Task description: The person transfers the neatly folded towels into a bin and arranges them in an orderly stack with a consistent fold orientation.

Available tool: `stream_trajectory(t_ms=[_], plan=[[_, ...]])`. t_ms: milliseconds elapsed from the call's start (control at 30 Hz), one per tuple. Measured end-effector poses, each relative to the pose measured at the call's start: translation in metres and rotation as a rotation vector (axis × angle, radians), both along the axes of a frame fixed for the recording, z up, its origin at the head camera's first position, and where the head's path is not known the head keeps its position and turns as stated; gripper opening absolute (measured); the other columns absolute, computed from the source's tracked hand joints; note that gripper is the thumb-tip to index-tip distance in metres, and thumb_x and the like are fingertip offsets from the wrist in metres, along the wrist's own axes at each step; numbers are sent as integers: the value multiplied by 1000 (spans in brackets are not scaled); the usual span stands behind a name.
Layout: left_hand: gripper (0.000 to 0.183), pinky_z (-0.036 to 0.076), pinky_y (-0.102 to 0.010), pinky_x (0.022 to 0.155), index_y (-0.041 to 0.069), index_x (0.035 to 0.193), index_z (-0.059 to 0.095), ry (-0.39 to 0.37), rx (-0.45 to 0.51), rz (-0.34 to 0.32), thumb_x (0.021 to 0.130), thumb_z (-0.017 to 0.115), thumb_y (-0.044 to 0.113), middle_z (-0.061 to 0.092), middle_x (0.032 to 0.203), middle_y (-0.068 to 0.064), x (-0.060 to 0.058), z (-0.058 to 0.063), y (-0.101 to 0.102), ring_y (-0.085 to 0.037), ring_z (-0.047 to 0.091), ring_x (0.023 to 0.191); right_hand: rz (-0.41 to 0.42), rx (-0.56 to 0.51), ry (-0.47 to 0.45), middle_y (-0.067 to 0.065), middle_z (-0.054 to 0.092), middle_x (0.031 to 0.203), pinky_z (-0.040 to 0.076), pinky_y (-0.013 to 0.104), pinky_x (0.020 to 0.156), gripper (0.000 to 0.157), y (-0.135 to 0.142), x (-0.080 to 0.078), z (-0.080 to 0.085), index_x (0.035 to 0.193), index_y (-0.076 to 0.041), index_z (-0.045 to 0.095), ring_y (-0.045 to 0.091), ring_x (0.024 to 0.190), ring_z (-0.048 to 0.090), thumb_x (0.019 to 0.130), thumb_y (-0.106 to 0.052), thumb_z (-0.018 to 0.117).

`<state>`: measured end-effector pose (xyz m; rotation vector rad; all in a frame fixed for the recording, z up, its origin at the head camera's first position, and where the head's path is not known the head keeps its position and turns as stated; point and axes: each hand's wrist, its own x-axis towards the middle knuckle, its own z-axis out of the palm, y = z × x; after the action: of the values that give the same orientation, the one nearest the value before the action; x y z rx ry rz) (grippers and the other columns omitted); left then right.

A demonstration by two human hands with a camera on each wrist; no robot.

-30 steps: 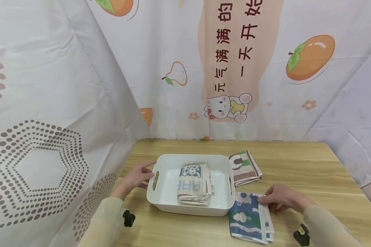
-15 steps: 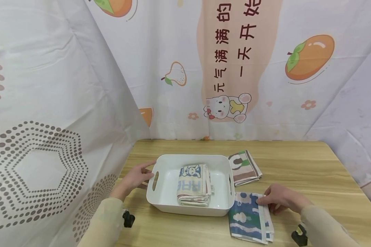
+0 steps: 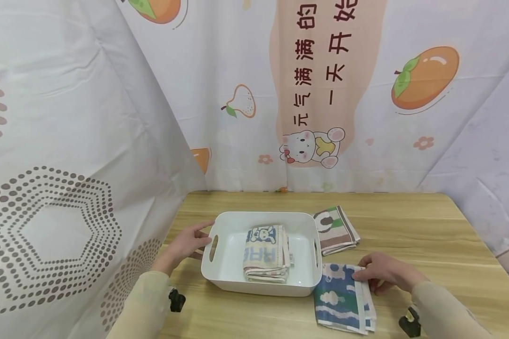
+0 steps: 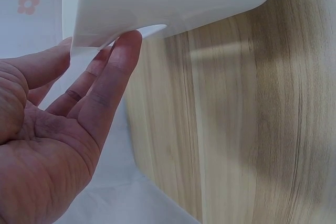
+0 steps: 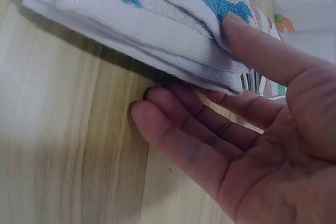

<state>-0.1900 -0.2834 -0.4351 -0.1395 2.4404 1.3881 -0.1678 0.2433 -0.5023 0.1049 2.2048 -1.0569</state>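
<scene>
A white plastic basket [image 3: 258,289] with a cut-out handle at each end stands on the wooden table. At its left end my left hand [image 3: 186,245] holds the rim between thumb and fingers, by the handle opening. Inside lies a folded cream-and-blue towel [image 3: 263,254] with a bear pattern, apparently stacked in several layers. Right of the basket is a folded blue, green and white towel [image 3: 339,299]. My right hand [image 3: 388,270] pinches its right edge, thumb [image 5: 257,43] on top and fingers [image 5: 178,135] curled beneath, as the right wrist view shows.
Behind the blue towel, against the basket's right side, lies another folded towel [image 3: 337,230] with brown and green stripes. The wooden table [image 3: 411,226] ends at a printed curtain [image 3: 246,141] at the back and left.
The right forearm has shifted very slightly to the left. Both hands, the basket and the towels otherwise stay in the same places.
</scene>
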Motion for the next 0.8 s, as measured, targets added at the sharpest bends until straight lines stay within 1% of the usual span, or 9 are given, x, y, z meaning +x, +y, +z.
stream_trajectory(t_ms=[167, 400, 567, 633, 800], plan=[[56, 63, -44, 71, 15, 155, 46, 2, -8, 8, 102, 61, 8, 64, 119, -21, 0, -1, 1, -28, 71, 90, 5, -7, 2, 6, 67, 80, 55, 30, 57, 22, 0, 0, 0, 104, -6, 68, 19, 70, 61, 91, -23, 77], [56, 63, -44, 72, 18, 155, 47, -1, -11, 22, 102, 62, 8, 65, 119, -19, -2, -3, -1, -27, 71, 89, -10, -39, -14, 7, 66, 89, 57, 33, 64, 27, 0, 1, 1, 108, -5, 64, 21, 79, 59, 91, -22, 77], [56, 63, -44, 73, 18, 155, 46, -7, -3, 17, 102, 61, 8, 65, 121, -20, -2, -3, -2, -26, 71, 89, -4, -55, -1, 7, 67, 90, 56, 33, 64, 24, 1, 1, 1, 106, -5, 64, 21, 78, 60, 91, -20, 77], [56, 63, -44, 73, 18, 155, 46, -8, 0, 17, 102, 61, 8, 65, 121, -20, -3, -4, -2, -25, 71, 89, 3, -78, 6, 6, 68, 89, 56, 34, 63, 23, 2, 2, 1, 105, -5, 63, 21, 76, 61, 91, -19, 76], [56, 63, -44, 74, 19, 155, 46, -10, 6, 11, 103, 61, 8, 66, 120, -19, -4, -5, -3, -25, 70, 89, 44, -186, 28, 8, 71, 88, 57, 35, 62, 23, 8, 4, 1, 105, -3, 60, 20, 72, 64, 93, -17, 73]])
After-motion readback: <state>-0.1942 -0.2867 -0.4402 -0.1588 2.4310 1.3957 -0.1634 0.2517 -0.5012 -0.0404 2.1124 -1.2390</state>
